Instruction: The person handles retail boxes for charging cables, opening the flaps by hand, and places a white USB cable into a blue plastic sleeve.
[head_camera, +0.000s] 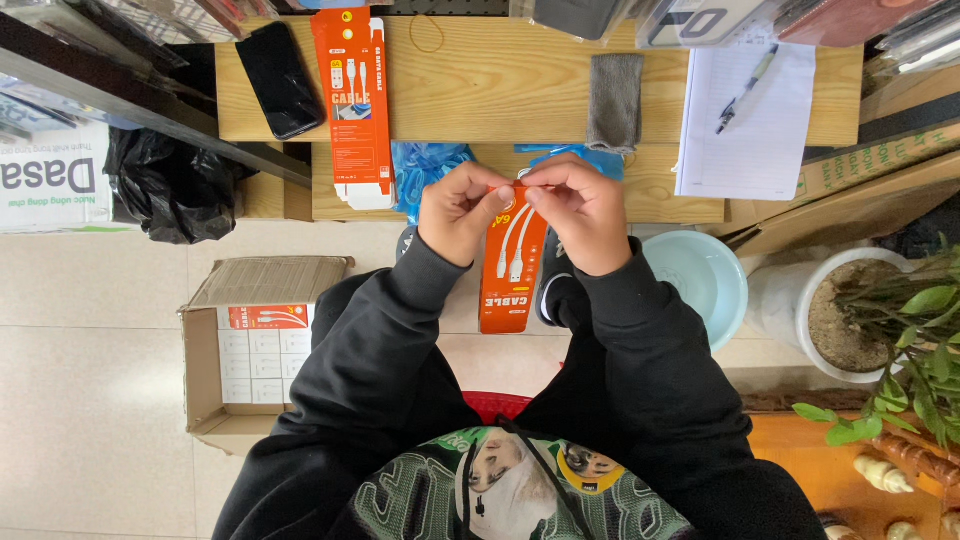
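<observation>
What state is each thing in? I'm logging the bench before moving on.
Orange cable box: held at its top end by left hand and right hand.
Second orange box: flat on bench.
Phone: screen dark.
Cardboard carton: flaps open, small boxes inside.
Pen: on paper.

Orange box (512, 270) top behind fingertips (505, 196)

The tabletop (500, 90) is pale matt wood. The orange cable box (512, 270) is smooth printed card; the grey cloth (614, 100) looks soft; the black phone (280, 80) is glossy.
</observation>
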